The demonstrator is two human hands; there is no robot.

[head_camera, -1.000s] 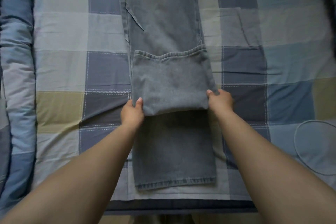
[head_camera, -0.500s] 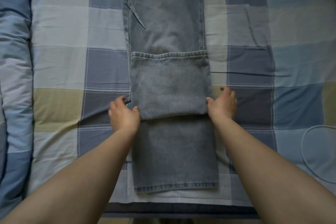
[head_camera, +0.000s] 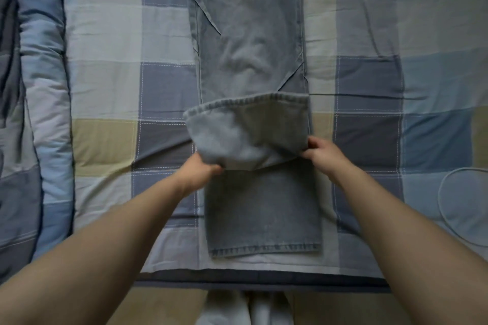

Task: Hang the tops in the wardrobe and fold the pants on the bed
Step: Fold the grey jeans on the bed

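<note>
Grey-blue jeans (head_camera: 248,42) lie lengthwise down the middle of the bed (head_camera: 105,140), which has a checked cover. One hem end is folded back over the legs, and this folded flap (head_camera: 245,129) is lifted off the layer below. My left hand (head_camera: 202,169) grips the flap's fold at its left corner, raising it. On the right corner of the fold, my right hand (head_camera: 320,152) pinches the denim. The other hem (head_camera: 264,248) lies flat near the bed's front edge.
A rolled blue quilt (head_camera: 39,113) runs along the bed's left side. A thin white cable loop (head_camera: 449,208) lies on the cover at the right. The bed's front edge (head_camera: 264,278) is close below, with floor and pale clothing (head_camera: 250,309) beyond it.
Half a second ago both hands lay open beside the flat folded flap. Now they grip its fold, and the left side has risen and tilted off the jeans.
</note>
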